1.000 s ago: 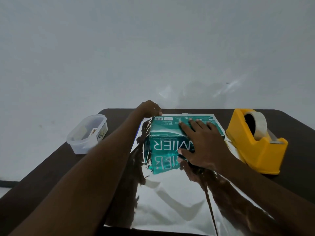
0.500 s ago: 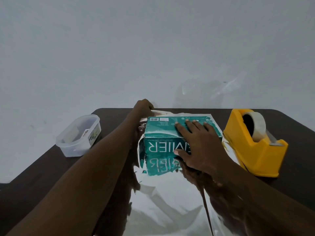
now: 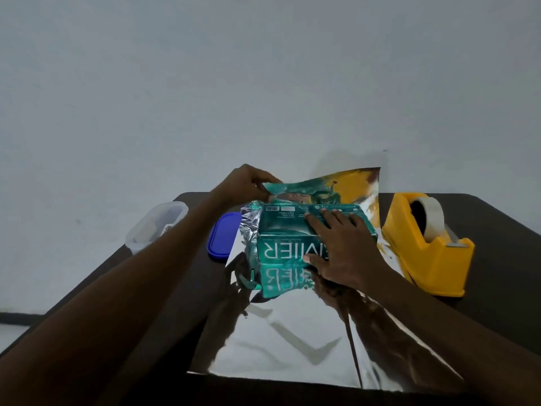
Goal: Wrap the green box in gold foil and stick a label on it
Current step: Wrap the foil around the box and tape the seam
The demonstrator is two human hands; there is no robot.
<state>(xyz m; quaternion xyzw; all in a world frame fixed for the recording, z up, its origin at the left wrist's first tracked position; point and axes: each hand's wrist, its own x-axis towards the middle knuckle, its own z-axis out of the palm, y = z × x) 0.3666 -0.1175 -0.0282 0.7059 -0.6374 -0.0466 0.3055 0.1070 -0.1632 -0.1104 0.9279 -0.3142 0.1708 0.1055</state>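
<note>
A green box (image 3: 285, 230) with white lettering sits on a shiny mirror-like foil sheet (image 3: 281, 341) spread over the dark table. My right hand (image 3: 339, 247) lies flat on the box's top and front, fingers spread, pressing it down. My left hand (image 3: 248, 183) pinches the foil's far left edge and holds it lifted behind the box, so the far part of the sheet stands up and reflects green and yellow. A clear tub (image 3: 155, 227) at the left holds small paper pieces that may be labels.
A yellow tape dispenser (image 3: 424, 244) with a roll of tape stands right of the box, close to the foil's edge. A blue lid (image 3: 224, 240) lies left of the box, partly under the foil. The dark table (image 3: 497, 259) ends at a pale wall behind.
My left hand has gripped the foil's far edge and raised it up behind the box. The blue lid has come into sight. My right hand stays on the box.
</note>
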